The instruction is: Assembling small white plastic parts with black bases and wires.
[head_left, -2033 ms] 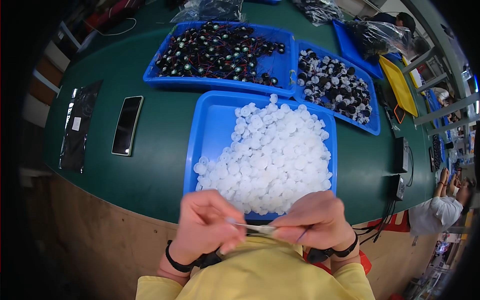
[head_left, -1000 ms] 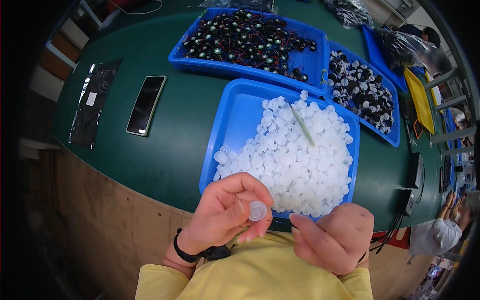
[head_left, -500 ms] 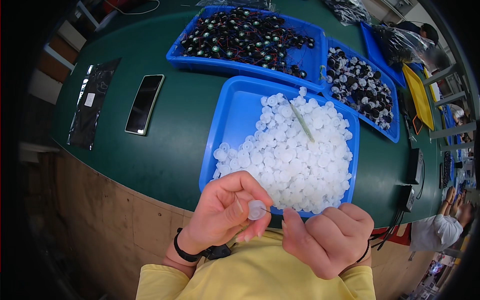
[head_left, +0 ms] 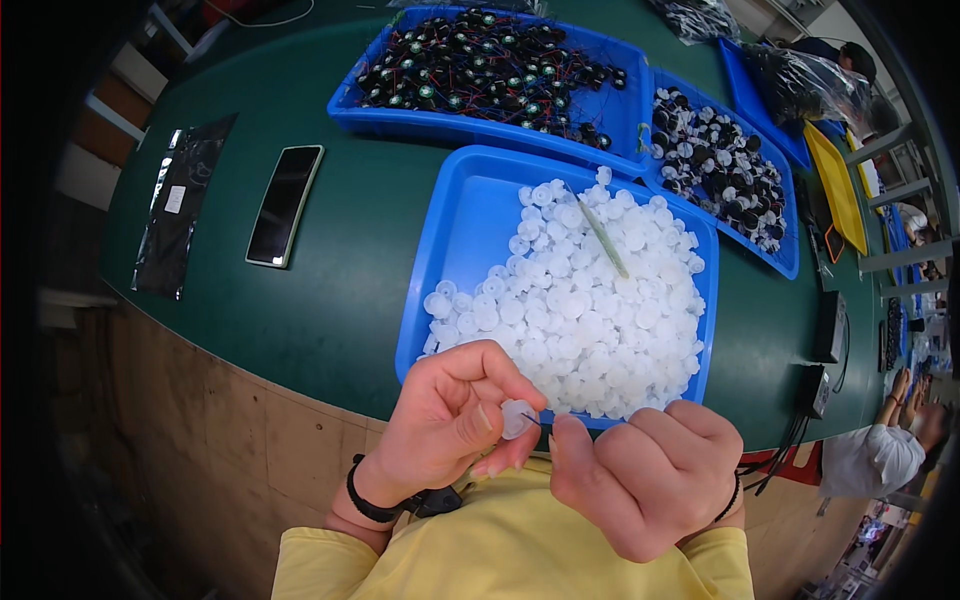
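Right hand (head_left: 645, 480) has closed in on the left since half a second ago, its thumb tip now just beside the small white cap (head_left: 517, 418); trays and phone unchanged

Left hand (head_left: 450, 420) grip: thumb and fingers pinched shut on the cap, held at chest height just in front of the near edge of the white-cap tray (head_left: 455, 240). Right hand is curled into a loose fist; a thin dark bit shows between its thumb and the cap, but can't tell if it actually holds anything

Looks like the fit/inspect step on a single cap. Next move probably calls for fine alignment of right thumb and forefinger against the cap opening while the left keeps it steady

Containers, outward from the white-cap tray:
- that tray: heap of white caps (head_left: 580, 300), a pale green stick (head_left: 605, 242) lying on top
- beyond it: blue tray of dark wired parts (head_left: 480, 60)
- right of it: blue tray of black-and-white pieces (head_left: 720, 170)
- further right: yellow tray (head_left: 838, 190), contents unclear
- left of it on the green surface (head_left: 350, 260): black phone (head_left: 285, 205), then a dark foil bag (head_left: 185, 205)
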### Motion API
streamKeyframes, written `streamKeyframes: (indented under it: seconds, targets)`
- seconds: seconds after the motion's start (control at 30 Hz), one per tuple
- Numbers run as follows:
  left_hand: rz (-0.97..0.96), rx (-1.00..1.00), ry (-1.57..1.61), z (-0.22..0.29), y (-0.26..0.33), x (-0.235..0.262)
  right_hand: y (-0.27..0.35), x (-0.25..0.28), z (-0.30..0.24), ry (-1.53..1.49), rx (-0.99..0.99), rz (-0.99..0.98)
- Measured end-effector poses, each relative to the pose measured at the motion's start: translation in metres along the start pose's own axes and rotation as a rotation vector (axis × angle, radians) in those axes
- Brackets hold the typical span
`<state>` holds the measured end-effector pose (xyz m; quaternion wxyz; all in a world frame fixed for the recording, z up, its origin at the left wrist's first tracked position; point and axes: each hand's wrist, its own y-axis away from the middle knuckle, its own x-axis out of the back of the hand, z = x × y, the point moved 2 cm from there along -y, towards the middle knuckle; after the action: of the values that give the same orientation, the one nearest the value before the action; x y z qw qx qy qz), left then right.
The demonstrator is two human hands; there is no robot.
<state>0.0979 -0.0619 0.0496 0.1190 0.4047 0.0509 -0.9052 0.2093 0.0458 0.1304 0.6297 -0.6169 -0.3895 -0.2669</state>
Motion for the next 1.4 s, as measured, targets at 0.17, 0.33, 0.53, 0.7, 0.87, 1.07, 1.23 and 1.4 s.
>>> streamKeyframes:
  seconds: [0.17, 0.33, 0.53, 0.7, 0.87, 1.07, 1.23, 1.4]
  targets:
    - [0.011, 0.014, -0.011, 0.0, 0.0, 0.0, 0.0, -0.001, 0.001, -0.035, -0.002, 0.0]
    - [0.029, 0.038, -0.025, 0.001, 0.0, 0.001, 0.0, -0.002, 0.002, -0.046, -0.002, -0.006]
    - [0.043, 0.009, -0.035, 0.0, 0.0, 0.0, -0.001, -0.002, 0.002, -0.056, -0.028, -0.011]
    - [0.049, 0.005, -0.067, 0.001, 0.002, 0.004, -0.001, -0.001, 0.003, -0.058, -0.032, -0.05]
    - [0.049, 0.013, -0.058, 0.001, 0.001, 0.002, -0.001, -0.002, 0.003, -0.049, -0.023, -0.044]
    - [0.096, 0.033, -0.052, 0.0, 0.001, -0.001, -0.001, -0.009, 0.0, -0.057, -0.035, -0.072]
    - [0.113, -0.02, -0.01, -0.001, 0.0, 0.006, 0.006, -0.019, 0.006, -0.145, -0.174, -0.051]
    - [0.143, 0.026, -0.091, -0.003, -0.002, -0.001, 0.008, -0.02, 0.004, -0.143, -0.104, -0.131]
